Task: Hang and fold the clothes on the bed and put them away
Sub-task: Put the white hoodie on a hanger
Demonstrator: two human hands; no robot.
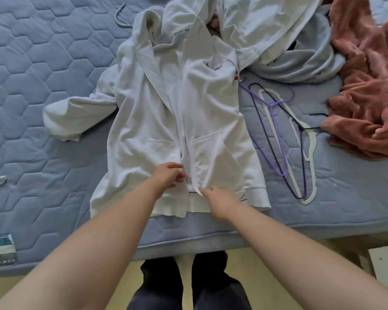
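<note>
Bare forearms (103, 247) are stretched from the lower edge over the bed (43, 63), and dark trousers (164, 287) are seen below them, so the person is judged to stand at the bedside. By far the largest thing is the bed, on which all the clothes are laid.

On its middle a white hoodie (152, 113) is spread flat, front up, with the hood away from the person and the hem at the near edge. It is probably laid so that the front can be closed before hanging or folding. One sleeve is thrown out to the left.

Behind the hoodie a pile (267, 30) of white and grey clothes is heaped, and a pink garment (367, 86) is crumpled at the far right; neither is sorted yet. Between the hoodie and the pink garment some hangers (285, 139) are laid together, touching one another, kept near for the hanging step, it seems.

The left hand (169, 175) is placed at the front edge on its side, just above the hem, with the fingers curled; whether cloth is truly pinched cannot be told. The right hand (220, 198) is placed at the other front edge, and a fold of cloth is drawn up to its fingertips, so this edge is taken as pinched. The two edges are probably held so that the zip can be joined.

A small white object (2, 180) is left on the bed at the far left.
</note>
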